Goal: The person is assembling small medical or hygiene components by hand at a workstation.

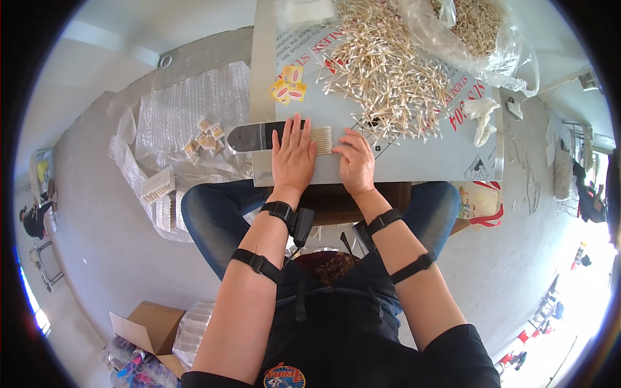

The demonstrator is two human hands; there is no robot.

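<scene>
My left hand lies flat, fingers stretched out, over a flat black strip with a rounded left end and what looks like a clear sleeve around it. From under its right side sticks out a neat row of cotton swabs, side by side. My right hand is closed, its bent fingertips at the right ends of those swabs; whether it pinches anything is hidden. Beyond it a big loose heap of cotton swabs spreads over the metal-topped table.
Yellow-and-white cards lie at the table's left. A clear bag with more swabs stands far right, near a crumpled white glove-like piece. Left of the table, plastic sheeting carries small swab packs. An open carton stands lower left.
</scene>
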